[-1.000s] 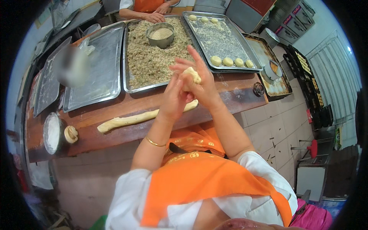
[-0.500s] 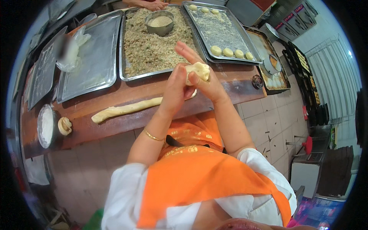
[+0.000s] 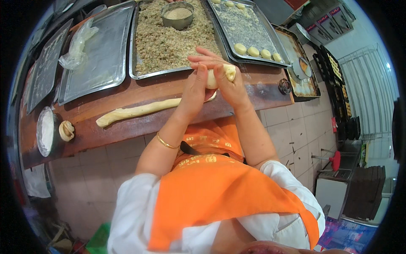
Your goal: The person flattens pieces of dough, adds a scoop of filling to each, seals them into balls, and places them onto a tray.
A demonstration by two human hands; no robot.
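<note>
Left hand [image 3: 193, 91] and right hand [image 3: 234, 89] together, fingers pinching dough lump [image 3: 212, 80] between them. Long dough strip [image 3: 139, 111] on worktop [image 3: 148, 89], nearside and left of fingers. Beyond fingers: tray of crumbly mix [image 3: 160, 73]. Beyond and right: tray [image 3: 243, 30] with dough balls [image 3: 253, 51]. Powder bowl [image 3: 56, 133] well left.

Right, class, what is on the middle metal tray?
A crumbly brown mix and a round tin of something pale. The bottom of the tray is covered, and the hands hide part of its near edge.
</note>
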